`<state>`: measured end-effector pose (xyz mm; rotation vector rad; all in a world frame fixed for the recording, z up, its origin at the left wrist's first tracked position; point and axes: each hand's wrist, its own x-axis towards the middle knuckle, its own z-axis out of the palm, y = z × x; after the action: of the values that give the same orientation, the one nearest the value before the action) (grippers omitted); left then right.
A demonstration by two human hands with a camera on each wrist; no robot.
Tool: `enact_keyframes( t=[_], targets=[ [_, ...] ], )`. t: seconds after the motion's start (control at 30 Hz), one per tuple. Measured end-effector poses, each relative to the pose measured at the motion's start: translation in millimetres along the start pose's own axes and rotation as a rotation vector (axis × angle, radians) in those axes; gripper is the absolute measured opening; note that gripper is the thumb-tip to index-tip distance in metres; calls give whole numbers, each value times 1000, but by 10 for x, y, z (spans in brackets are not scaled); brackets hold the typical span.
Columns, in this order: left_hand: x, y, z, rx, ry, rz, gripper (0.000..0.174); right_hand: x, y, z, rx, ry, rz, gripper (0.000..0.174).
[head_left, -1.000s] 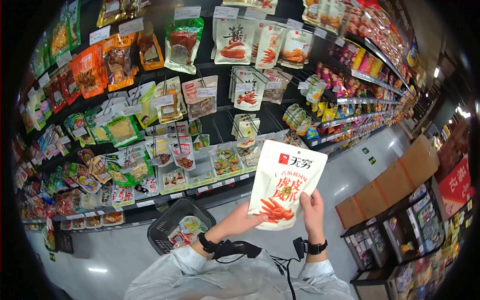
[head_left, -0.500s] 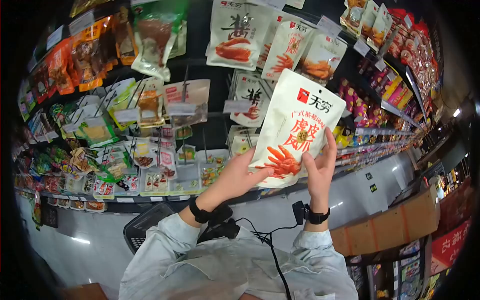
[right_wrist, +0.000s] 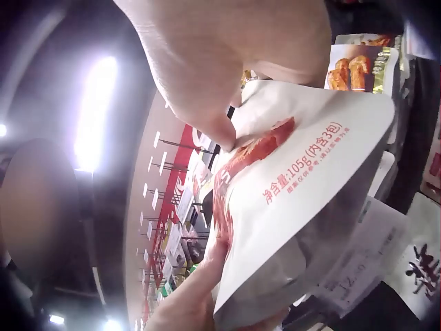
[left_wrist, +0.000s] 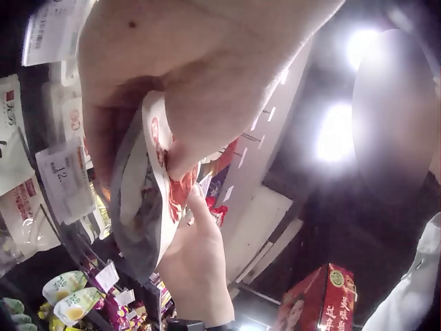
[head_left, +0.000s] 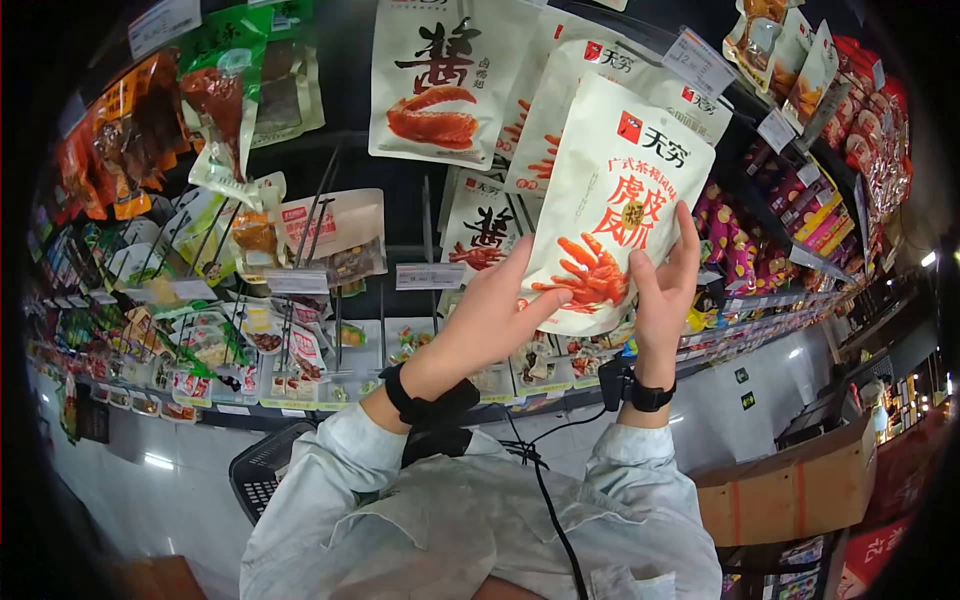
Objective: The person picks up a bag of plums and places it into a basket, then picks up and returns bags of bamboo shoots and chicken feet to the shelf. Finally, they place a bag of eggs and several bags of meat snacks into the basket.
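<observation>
Both hands hold a white snack pouch (head_left: 590, 150) with red lettering and a picture of chicken feet, its front turned up toward the head. My left hand (head_left: 490, 312) grips the lower left corner, thumb on the front and fingers behind. On the right edge, my right hand (head_left: 664, 300) pinches the pouch, thumb on the front too. In head view the pouch overlaps similar white pouches (head_left: 545, 110) hanging on the rack. From the right wrist, the pouch's bottom (right_wrist: 310, 179) shows small red print. The left wrist view shows its folded lower edge (left_wrist: 162, 172).
Pouches with a duck wing picture (head_left: 435, 90) hang left of the held one. Metal hooks carry price tags (head_left: 430, 276). Below are trays of small packets (head_left: 320, 385). A black basket (head_left: 262, 465) stands on the floor, and a cardboard box (head_left: 790, 490) is at right.
The pouch and both hands have risen toward the hanging pouches, which now appear larger and nearer. The basket has slipped mostly behind the left sleeve. Both hands keep their hold.
</observation>
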<state>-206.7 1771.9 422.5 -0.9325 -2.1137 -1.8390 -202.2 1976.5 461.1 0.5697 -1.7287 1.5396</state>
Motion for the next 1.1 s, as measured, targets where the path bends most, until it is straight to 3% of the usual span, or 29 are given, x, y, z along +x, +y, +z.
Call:
enact_keyframes(
  t=[0.3,0.43,0.57,0.8,0.97,1.1],
  targets=[
    [237,51,-86,41,-84,-53,57,239,259,-24,82,8,-11,67],
    [280,22,-28,135,-75,146,60,340,401,-92,62,0,-54,68],
    [340,146,5,113,-151,174,61,391,495,-132,230,91,-76,67],
    [424,-84,114,145,5,321,61,447,513,-156,122,95,-64,68],
    [461,-149,64,15,21,171,50,466,529,-107,12,63,-120,66],
    [505,-137,62,-48,54,157,49,476,411,25,-91,67,-156,68]
  ],
)
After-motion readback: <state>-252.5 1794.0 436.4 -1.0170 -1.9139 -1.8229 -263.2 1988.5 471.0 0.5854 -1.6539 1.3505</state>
